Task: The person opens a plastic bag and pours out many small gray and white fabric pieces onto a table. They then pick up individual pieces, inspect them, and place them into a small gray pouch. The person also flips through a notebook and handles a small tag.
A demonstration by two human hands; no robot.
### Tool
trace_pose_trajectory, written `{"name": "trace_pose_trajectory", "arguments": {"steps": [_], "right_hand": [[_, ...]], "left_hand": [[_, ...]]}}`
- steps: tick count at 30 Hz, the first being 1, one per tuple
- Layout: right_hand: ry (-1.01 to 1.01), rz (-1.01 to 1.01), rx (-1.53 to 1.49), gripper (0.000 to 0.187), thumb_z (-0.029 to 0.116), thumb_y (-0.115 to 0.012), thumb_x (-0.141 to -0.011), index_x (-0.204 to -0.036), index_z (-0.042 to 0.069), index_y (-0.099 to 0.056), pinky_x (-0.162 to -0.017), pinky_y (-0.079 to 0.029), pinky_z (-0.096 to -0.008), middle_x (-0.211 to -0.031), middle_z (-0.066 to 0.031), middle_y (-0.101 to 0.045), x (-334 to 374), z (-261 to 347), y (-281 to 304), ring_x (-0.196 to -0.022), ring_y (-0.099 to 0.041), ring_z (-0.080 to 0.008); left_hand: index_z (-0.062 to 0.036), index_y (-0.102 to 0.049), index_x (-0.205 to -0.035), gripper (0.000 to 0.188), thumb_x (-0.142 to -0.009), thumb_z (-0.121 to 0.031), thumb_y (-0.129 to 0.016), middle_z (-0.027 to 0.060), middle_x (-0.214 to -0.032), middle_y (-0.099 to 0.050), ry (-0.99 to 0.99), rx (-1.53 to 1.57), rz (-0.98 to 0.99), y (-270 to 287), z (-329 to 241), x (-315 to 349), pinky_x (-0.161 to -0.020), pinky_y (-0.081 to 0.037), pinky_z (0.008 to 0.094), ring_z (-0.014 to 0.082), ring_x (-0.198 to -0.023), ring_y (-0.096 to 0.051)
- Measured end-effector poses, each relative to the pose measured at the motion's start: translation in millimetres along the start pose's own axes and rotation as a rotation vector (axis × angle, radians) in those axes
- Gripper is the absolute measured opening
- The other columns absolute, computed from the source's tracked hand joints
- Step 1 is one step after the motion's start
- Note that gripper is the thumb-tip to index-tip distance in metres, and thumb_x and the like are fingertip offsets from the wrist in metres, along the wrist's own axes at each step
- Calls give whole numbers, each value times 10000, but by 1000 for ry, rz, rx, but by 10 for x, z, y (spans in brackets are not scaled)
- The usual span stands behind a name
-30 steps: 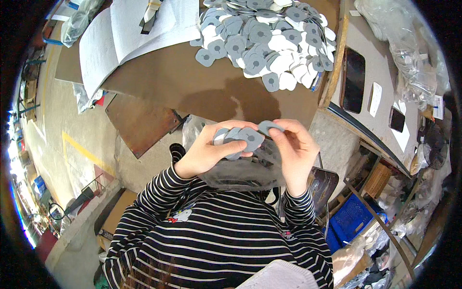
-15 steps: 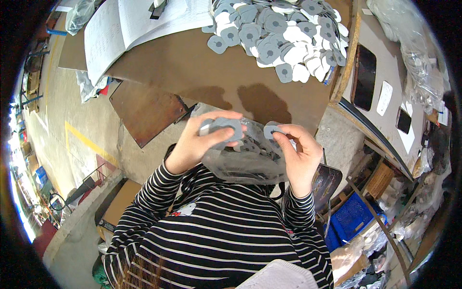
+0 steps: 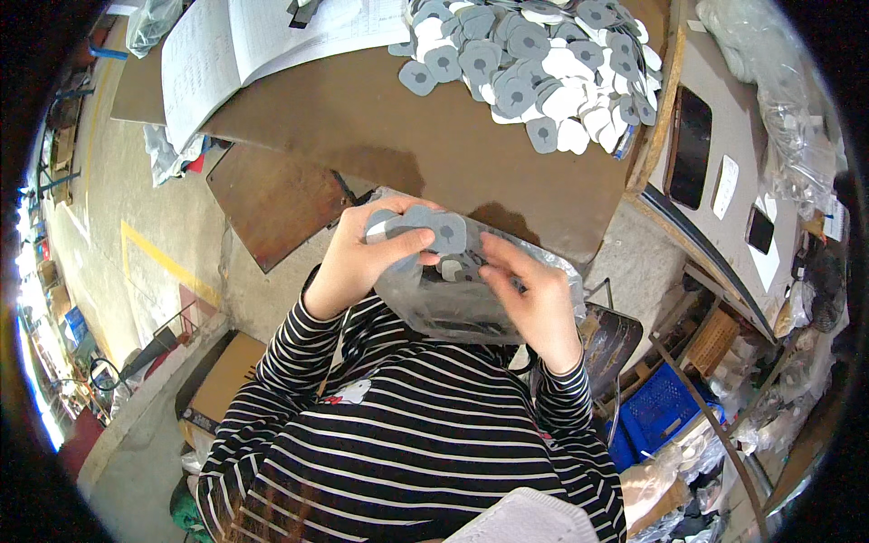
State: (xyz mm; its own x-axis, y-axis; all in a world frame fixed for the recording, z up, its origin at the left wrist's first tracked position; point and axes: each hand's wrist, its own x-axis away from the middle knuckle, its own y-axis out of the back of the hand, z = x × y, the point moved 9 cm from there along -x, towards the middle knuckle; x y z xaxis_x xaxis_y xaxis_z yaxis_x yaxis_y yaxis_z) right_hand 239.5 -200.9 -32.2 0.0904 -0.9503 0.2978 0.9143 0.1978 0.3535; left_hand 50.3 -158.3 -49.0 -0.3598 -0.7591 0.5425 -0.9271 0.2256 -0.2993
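My left hand (image 3: pixel 346 264) is closed on several flat grey pads (image 3: pixel 446 234), fanned out between thumb and fingers. Each pad is a rounded square, and the front one shows a small dark mark at its middle. Just to the right of them is my right hand (image 3: pixel 543 303), thumb and fingers apart, with nothing visible between them. Below both hands a clear plastic bag (image 3: pixel 439 312) lies open against my lap, with more small pads inside. A large heap of grey and white pads (image 3: pixel 529 68) covers the table's far right part.
The brown table (image 3: pixel 326 136) has its near edge just beyond my hands. An open notebook (image 3: pixel 204 77) lies at its far left. On the right, a wooden edge strip separates it from a side surface with a dark phone (image 3: pixel 690 145). A blue crate (image 3: pixel 665 412) stands below right.
The pad that was in my right hand's fingers is no longer there. That hand has moved left toward the other, and the pads in my left hand are now spread wider.
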Motion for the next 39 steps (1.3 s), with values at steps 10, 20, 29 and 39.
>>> {"name": "trace_pose_trajectory", "arguments": {"steps": [10,20,29,39], "right_hand": [[157,-178,-159,160,-53,-735,-834,-991,-21,-726,-759,-528,-263,-931,-89,-721,-109,228,143,-853,-664,-143],[111,26,0,274,26,-763,-827,-1099,13,-730,-790,-528,-279,-987,-98,-743,-74,140,-98,-868,-687,-143],[163,-165,-218,158,-65,-724,-842,-994,-25,-703,-766,-514,-261,-957,-87,-694,-175,321,32,-852,-640,-141],[130,-226,-276,160,-83,-715,-848,-1001,-36,-707,-781,-517,-265,-982,-100,-706,-130,244,122,-879,-645,-138]], "left_hand": [[78,-648,-1194,268,-946,-24,-650,184,-1168,-676,-49,-56,155,-376,-29,-29,-877,-600,343,227,-1017,-692],[33,-610,-1273,366,-944,-116,-670,153,-1124,-711,46,24,17,56,-7,-54,-800,-574,292,204,-972,-707],[61,-624,-1211,309,-959,-109,-681,106,-987,-723,-15,-177,274,-326,33,1,-756,-574,257,144,-837,-709],[72,-607,-1237,288,-1028,-122,-566,152,-1091,-713,-68,-118,199,-235,-79,24,-810,-593,319,200,-933,-700]]}}
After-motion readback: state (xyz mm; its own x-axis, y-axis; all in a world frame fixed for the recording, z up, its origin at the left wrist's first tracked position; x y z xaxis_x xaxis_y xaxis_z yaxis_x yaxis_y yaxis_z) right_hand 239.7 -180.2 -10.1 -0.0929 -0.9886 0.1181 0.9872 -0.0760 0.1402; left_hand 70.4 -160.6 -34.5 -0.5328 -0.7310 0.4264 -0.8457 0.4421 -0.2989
